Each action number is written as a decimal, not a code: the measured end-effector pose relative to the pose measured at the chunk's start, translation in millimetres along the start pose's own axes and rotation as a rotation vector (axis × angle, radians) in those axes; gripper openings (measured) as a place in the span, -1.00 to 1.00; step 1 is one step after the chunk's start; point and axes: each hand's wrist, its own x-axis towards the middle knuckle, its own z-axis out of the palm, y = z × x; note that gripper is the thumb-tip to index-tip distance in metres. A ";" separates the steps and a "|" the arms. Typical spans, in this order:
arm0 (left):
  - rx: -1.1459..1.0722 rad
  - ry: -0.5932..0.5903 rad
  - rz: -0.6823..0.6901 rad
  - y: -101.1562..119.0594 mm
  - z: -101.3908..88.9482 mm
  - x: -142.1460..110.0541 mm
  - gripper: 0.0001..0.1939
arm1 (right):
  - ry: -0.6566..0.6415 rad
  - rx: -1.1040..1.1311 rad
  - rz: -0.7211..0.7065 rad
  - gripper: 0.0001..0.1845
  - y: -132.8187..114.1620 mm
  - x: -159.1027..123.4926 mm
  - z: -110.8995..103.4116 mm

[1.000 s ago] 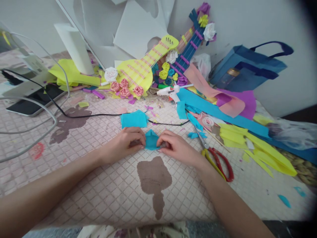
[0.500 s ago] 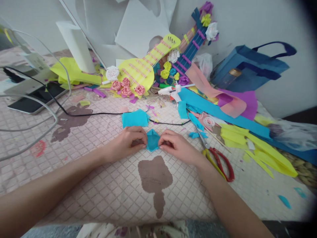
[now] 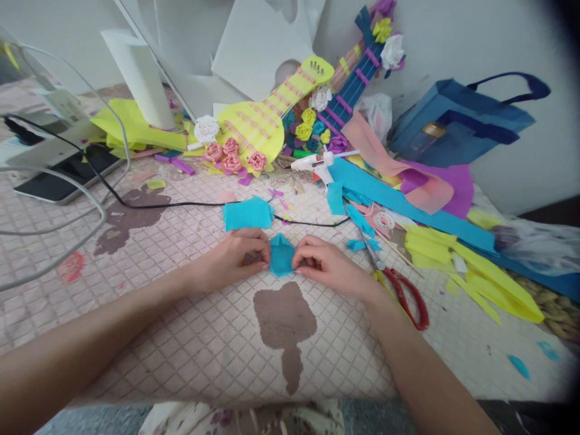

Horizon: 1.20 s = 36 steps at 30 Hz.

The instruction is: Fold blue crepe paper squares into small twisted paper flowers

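Blue paper (image 3: pixel 281 257) at the clock's centre, flat on the cloth (image 3: pixel 194 344), just beyond its bare brown patch. Pinched at nine o'clock between thumb and fingertips of the left hand (image 3: pixel 247 254), and likewise at three by the right hand (image 3: pixel 324 263); neither clenched hard nor released. Shows a peaked top at twelve and creases just below, so partly folded, by the look of it. Seems short of a finished form, flat and open as it lies; impossible to tell how many folds remain. At eleven, just past the left knuckles, a blue stack (image 3: pixel 248 214), apparently unfolded. At one, a glue gun (image 3: pixel 315 163), out of use; just past three, scissors (image 3: pixel 383 269), also untouched. Already made up and leaning at the back: a yellow guitar (image 3: pixel 254 136) near half past eleven, decked with pink flowers (image 3: pixel 232 162), and a blue guitar (image 3: pixel 351 93) at one. Hard to make out: both side edges of the held piece, under fingertips; the curled fingers, in shadow; the scissor tips, in among blue scraps (image 3: pixel 362 244); the lower handle, mostly behind the right forearm. Loses the blue guitar's base behind flowers, both forearms at the frame's limits, and the far right to dark blur.
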 end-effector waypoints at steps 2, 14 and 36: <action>-0.008 -0.025 0.013 0.6 -2.3 0.0 -0.86 | 0.015 -0.022 -0.003 -0.90 0.3 1.0 1.2; 0.031 -0.092 -0.048 5.2 -1.4 -3.2 -0.89 | 0.013 -0.041 0.021 -0.73 -5.6 0.1 3.4; -0.056 -0.083 0.062 -9.5 -5.6 -2.9 -0.88 | 0.015 -0.072 -0.021 -0.93 -0.7 0.8 3.0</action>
